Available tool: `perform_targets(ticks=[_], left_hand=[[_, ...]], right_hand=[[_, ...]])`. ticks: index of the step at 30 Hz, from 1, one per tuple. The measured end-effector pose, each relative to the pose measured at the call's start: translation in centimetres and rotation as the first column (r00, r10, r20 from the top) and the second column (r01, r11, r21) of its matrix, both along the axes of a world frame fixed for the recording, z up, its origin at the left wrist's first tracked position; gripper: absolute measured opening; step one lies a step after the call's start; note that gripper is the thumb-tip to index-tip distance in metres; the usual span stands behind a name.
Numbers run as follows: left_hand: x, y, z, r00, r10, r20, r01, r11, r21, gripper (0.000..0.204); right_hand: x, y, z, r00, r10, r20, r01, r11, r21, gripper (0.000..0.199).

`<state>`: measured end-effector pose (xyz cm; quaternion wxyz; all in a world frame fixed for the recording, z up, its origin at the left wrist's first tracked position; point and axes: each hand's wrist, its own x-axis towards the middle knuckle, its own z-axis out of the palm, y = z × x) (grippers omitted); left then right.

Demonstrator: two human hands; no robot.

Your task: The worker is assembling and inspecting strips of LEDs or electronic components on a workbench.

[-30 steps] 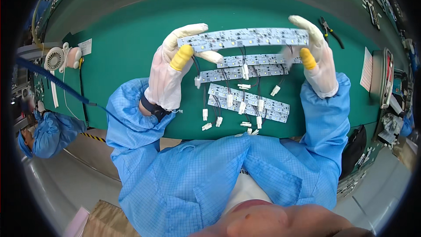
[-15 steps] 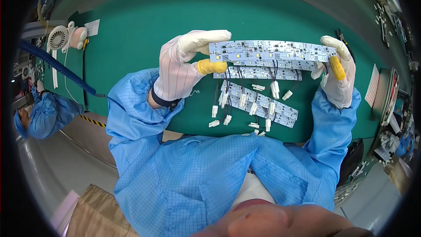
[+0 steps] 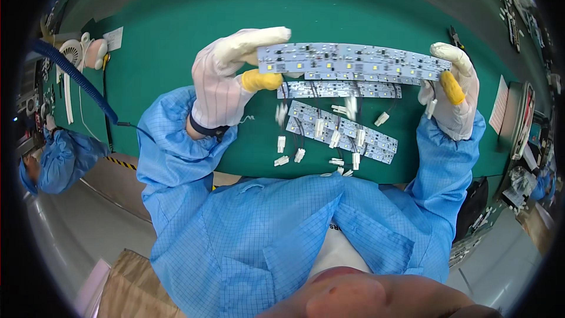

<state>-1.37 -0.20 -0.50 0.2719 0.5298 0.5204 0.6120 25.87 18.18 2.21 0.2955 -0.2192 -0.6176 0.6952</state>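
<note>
Long LED strip board (image 3: 353,62) runs left–right above green surface (image 3: 176,29) — left hand (image 3: 226,79) and right hand (image 3: 453,88) each pinching one end, wire ends probably dangling.

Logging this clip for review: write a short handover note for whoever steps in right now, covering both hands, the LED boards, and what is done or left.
Left hand: gloved, fingers pinching the left end of the long LED board.
Right hand: gloved, gripping its right end; the board is lifted above the green mat.
On the mat: two more LED boards with wired white connectors.
Done: one board picked up.
Left: the two boards on the mat lie untouched.
</note>
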Motion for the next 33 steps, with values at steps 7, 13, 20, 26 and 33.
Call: perform_targets(ticks=[7, 13, 20, 26, 33], left_hand=[[0.0, -0.3, -0.1, 0.997, 0.0, 0.08, 0.002, 1.0, -0.029, 0.05], [-0.5, -0.1, -0.4, 0.993, -0.03, 0.112, 0.036, 0.998, -0.057, 0.048], [-0.1, 0.6, -0.5, 0.998, 0.058, -0.007, -0.058, 0.997, 0.043, 0.046], [-0.5, 0.4, -1.0, 0.997, 0.043, 0.069, -0.045, 0.999, 0.031, 0.046], [-0.6, 0.9, -1.2, 0.984, 0.158, -0.077, -0.162, 0.986, -0.043, 0.059]], right_hand=[[0.2, 0.0, -0.3, 1.0, 0.029, 0.012, -0.029, 0.998, 0.058, 0.057], [0.3, -0.2, 0.0, 0.993, -0.038, 0.108, 0.031, 0.997, 0.064, 0.065], [0.0, -0.1, -0.4, 0.973, 0.058, -0.225, -0.047, 0.997, 0.054, 0.066], [0.4, -0.2, 0.3, 0.993, 0.1, -0.056, -0.091, 0.985, 0.146, 0.049], [0.2, -0.2, 1.2, 0.991, 0.123, 0.046, -0.129, 0.979, 0.16, 0.044]])
